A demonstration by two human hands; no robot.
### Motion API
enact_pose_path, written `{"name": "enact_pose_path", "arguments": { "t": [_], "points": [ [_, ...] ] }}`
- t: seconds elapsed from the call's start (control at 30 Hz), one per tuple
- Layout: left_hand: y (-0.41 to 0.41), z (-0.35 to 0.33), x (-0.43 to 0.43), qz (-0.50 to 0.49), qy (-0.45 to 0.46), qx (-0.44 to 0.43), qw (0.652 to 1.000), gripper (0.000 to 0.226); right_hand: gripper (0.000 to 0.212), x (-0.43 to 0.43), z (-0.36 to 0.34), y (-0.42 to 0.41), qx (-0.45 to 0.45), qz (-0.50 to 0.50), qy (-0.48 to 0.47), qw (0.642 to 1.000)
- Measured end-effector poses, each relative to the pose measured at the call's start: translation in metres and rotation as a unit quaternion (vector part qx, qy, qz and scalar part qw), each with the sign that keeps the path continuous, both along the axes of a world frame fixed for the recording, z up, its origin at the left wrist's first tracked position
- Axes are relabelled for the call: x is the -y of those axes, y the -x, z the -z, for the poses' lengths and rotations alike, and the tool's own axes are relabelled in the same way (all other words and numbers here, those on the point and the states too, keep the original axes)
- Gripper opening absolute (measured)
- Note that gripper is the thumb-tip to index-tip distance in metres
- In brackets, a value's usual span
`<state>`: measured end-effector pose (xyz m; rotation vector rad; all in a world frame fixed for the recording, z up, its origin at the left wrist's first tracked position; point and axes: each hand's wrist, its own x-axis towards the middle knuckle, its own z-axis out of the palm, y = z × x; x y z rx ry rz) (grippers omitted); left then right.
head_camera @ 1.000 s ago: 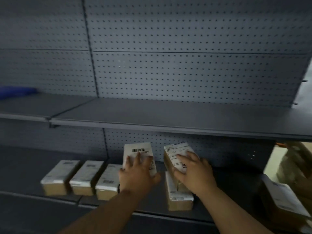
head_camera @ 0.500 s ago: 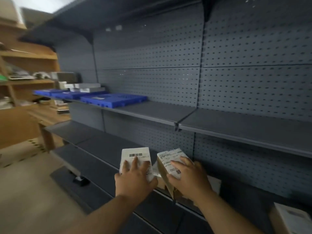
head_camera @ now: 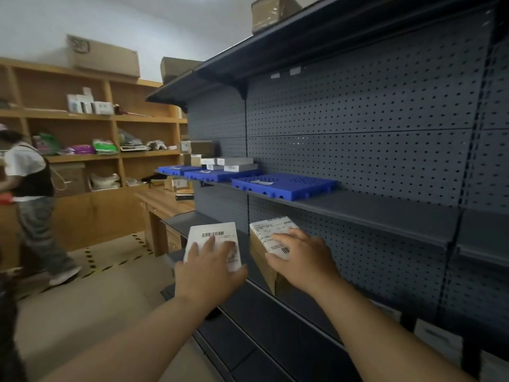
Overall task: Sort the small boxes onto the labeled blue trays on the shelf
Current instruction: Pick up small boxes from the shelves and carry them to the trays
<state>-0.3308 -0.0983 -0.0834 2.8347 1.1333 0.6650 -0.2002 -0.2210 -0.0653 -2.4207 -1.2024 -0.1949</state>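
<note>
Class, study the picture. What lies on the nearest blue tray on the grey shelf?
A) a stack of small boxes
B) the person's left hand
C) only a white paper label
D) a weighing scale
C: the nearest blue tray carries just a white label; lower down, the left hand grips the left box and the right hand the right box.

Brightness: moderate indoor light; the pale plaster wall (head_camera: 91, 20) and light wooden shelving (head_camera: 82, 117) look bright, while the dark grey perforated metal shelf unit (head_camera: 358, 119) looks dim.
Source: overhead, with a glow at the top edge.
Shadows: heavy under the grey shelf boards; the lowest levels are almost black.
Glare: the white-labelled flat cardboard box (head_camera: 212, 235) is washed out.
Blur: the walking person in a white shirt (head_camera: 30, 188) is smeared; the label print on the brown cardboard box (head_camera: 261, 266) is soft.
Distortion: the wide-angle lens bends the shelf lines and stretches the lower corners.
</note>
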Motion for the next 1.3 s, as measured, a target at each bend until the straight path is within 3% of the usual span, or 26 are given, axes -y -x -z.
{"name": "enact_pose_path", "arguments": {
  "t": [0.43, 0.87, 1.3],
  "points": [
    [-0.054, -0.083, -0.156, 0.005, 0.002, 0.060, 0.998, 0.059, 0.056, -0.140, -0.077, -0.057, 0.057, 0.026, -0.030, 0.998],
    [-0.211, -0.154, -0.332, 0.099, -0.021, 0.079, 0.992, 0.056, 0.056, -0.298, -0.139, -0.195, 0.092, 0.113, -0.052, 0.988],
    [-0.361, -0.180, -0.473, 0.182, 0.015, 0.082, 0.980, 0.063, 0.051, -0.378, -0.144, -0.271, 0.069, 0.236, -0.036, 0.969]
  ]
}}
